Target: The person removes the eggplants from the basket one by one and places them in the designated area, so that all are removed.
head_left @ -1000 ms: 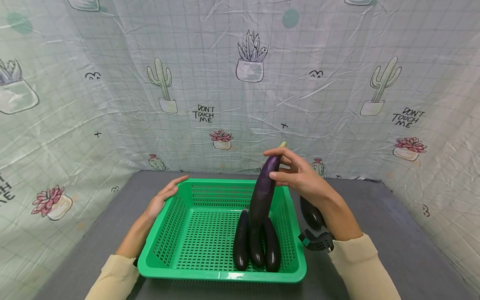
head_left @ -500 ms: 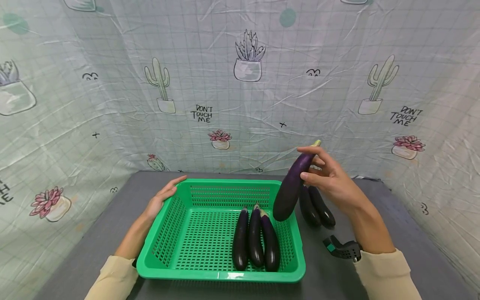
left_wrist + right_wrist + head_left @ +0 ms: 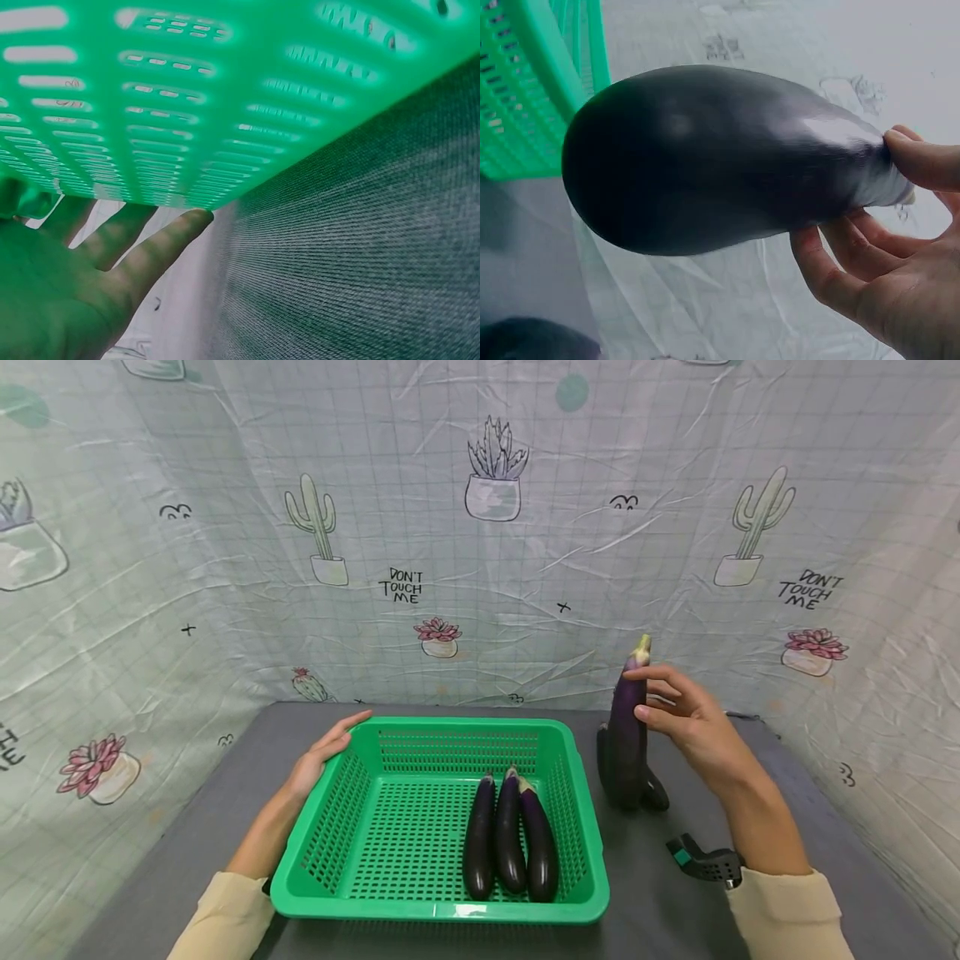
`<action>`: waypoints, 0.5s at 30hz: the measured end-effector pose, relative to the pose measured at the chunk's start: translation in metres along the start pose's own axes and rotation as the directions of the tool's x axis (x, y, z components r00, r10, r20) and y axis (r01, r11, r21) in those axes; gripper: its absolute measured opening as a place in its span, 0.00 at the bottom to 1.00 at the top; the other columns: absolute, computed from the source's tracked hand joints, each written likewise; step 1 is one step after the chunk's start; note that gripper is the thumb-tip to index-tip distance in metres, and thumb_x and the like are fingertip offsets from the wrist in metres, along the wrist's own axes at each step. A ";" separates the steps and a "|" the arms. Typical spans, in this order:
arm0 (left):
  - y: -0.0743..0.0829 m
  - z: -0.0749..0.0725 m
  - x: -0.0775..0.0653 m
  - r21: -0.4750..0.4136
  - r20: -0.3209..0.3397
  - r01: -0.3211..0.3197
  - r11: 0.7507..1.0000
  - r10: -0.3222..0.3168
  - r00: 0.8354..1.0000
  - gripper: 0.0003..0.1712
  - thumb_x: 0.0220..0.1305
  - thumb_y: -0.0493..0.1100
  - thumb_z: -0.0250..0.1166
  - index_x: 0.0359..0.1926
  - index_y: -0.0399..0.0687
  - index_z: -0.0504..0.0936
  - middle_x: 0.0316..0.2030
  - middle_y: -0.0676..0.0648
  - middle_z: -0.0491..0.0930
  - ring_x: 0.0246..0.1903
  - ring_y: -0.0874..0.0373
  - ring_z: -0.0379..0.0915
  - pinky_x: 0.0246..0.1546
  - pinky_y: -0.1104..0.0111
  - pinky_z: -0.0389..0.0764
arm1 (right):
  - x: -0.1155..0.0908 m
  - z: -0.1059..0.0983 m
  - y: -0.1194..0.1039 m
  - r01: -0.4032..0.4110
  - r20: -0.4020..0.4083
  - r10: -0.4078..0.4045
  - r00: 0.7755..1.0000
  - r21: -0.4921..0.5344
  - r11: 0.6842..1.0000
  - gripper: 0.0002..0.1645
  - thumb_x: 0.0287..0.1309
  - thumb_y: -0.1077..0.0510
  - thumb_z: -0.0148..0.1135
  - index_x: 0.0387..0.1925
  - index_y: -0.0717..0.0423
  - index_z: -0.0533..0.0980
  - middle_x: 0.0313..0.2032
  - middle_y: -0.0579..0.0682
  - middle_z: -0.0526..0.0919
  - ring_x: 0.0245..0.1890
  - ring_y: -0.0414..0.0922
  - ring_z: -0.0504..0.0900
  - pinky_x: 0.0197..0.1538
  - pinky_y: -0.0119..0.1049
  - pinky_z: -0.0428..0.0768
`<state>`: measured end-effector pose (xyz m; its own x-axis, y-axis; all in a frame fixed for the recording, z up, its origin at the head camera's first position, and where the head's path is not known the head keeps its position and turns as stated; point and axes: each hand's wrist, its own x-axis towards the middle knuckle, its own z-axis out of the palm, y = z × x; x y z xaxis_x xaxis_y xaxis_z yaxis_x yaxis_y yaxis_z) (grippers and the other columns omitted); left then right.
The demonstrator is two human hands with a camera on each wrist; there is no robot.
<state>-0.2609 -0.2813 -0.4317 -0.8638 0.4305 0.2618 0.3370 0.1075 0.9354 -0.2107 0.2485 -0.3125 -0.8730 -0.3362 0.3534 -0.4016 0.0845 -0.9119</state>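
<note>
My right hand [image 3: 693, 718] pinches a dark purple eggplant [image 3: 627, 735] near its pale green stem end, thumb on one side and fingers on the other. It hangs nearly upright to the right of the green basket [image 3: 442, 910], overlapping two eggplants [image 3: 656, 792] on the table. In the right wrist view, the held eggplant [image 3: 705, 161] fills the middle, its rounded end toward the basket wall [image 3: 544, 60]. My left hand [image 3: 313, 764] rests at the basket's left rim; its straight fingers [image 3: 161, 247] lie along the outer wall. Three eggplants [image 3: 508, 835] lie side by side in the basket's right part.
A dark grey cloth [image 3: 202, 860] covers the table. Behind and at both sides hangs a pale curtain [image 3: 525, 568] printed with potted plants. A black wrist strap [image 3: 708, 862] sits on the right wrist.
My right hand has carried the eggplant from over the basket, across its right rim, to above the eggplants on the table. It has swung more upright. The left hand has stayed in place.
</note>
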 end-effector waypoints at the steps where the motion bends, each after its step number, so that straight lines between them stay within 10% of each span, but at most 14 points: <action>1: 0.000 0.000 0.000 -0.011 0.005 -0.002 1.000 0.002 1.000 0.31 0.86 0.44 0.33 0.82 0.37 0.49 0.77 0.43 0.54 0.62 0.69 0.73 0.59 0.76 0.77 | -0.001 -0.003 0.001 0.000 -0.009 0.000 1.000 0.007 1.000 0.23 0.77 0.63 0.55 0.69 0.54 0.70 0.63 0.44 0.74 0.55 0.36 0.82 0.52 0.28 0.82; 5: 0.000 0.000 0.000 -0.077 0.033 -0.012 0.997 0.015 0.999 0.30 0.86 0.43 0.33 0.82 0.40 0.50 0.71 0.59 0.63 0.62 0.64 0.76 0.58 0.73 0.79 | -0.004 -0.015 0.005 -0.001 -0.041 0.003 0.999 0.046 0.999 0.25 0.77 0.63 0.55 0.71 0.54 0.70 0.60 0.44 0.77 0.53 0.36 0.83 0.52 0.27 0.82; 15: -0.004 -0.003 0.001 -0.095 0.043 -0.036 0.995 0.041 0.998 0.30 0.86 0.41 0.33 0.82 0.35 0.47 0.71 0.58 0.62 0.61 0.65 0.77 0.57 0.73 0.80 | -0.011 -0.045 0.021 0.039 -0.087 -0.028 0.996 0.138 0.990 0.26 0.76 0.68 0.53 0.71 0.58 0.70 0.57 0.45 0.80 0.48 0.37 0.85 0.47 0.28 0.83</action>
<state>-0.2646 -0.2841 -0.4345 -0.8327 0.4722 0.2891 0.3308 0.0057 0.9437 -0.2222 0.2964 -0.3259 -0.8823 -0.2558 0.3951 -0.3938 -0.0588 -0.9173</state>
